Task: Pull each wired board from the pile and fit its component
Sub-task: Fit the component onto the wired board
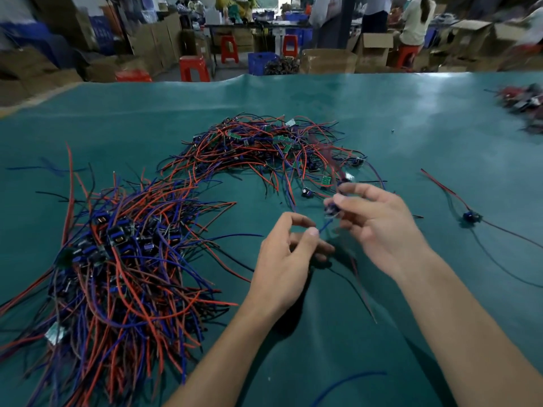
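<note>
Room: a workshop with cardboard boxes, red plastic stools (194,67) and people at benches behind a worktop (367,113) covered in green matting.
Far pile: a tangle of red and blue wires with small green boards (264,142), arching across the middle of the worktop.
Near pile: a denser heap whose boards carry dark wound parts (117,254), at the left.
Right hand (379,224): raised above the mat, thumb and fingertips pinching a small dark wired board (331,209); motion blur hides its detail.
Left hand (282,259): fingers curled, thumb and forefinger nipping a blue wire (324,225) that runs up to that board.
Stray unit: one wired board (471,216) lies alone, well apart to the right.
Risk, snagging: the held board's leads trail back toward the far pile, so a hard pull would likely drag neighbours along.
Risk, strain: tugging by the blue wire could stress its solder joint.
Risk, fit: whether a component is seated cannot be told; a loose pinch could drop it.
</note>
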The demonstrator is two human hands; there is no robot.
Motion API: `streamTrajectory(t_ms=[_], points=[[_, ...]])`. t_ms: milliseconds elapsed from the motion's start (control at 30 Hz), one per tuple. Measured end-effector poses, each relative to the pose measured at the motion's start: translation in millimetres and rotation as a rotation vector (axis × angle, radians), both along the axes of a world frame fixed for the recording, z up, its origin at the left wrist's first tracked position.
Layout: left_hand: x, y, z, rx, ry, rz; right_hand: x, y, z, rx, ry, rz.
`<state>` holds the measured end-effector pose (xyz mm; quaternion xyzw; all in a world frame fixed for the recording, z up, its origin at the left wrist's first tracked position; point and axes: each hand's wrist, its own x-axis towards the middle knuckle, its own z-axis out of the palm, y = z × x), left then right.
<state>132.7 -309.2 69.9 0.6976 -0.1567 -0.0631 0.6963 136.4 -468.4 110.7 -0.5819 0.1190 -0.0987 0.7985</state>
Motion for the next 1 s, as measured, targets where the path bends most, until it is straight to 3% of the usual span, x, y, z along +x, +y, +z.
streamTrajectory(t_ms=[100,233,400,733,1000], points=[[0.0,-0.8,3.0,-0.029,0.067,-0.009,-5.2,-12.5,9.1,0.121,-0.093,0.119],[0.6,-1.0,7.9,-0.077,0.096,0.032,-6.3,0.3,3.2,-0.017,-0.088,0.21],[-1.2,-0.6,9.0,-0.114,0.113,-0.035,-0.9,15.8,-9.7,-0.395,-0.156,0.066],[1.8,-0.2,5.2,-0.165,0.123,0.041,0.9,19.4,-14.0,-0.483,-0.212,0.026],[4.5,0.1,2.1,0.072,0.02,-0.103,7.4,-9.4,-12.6,-0.616,-0.276,-0.278]])
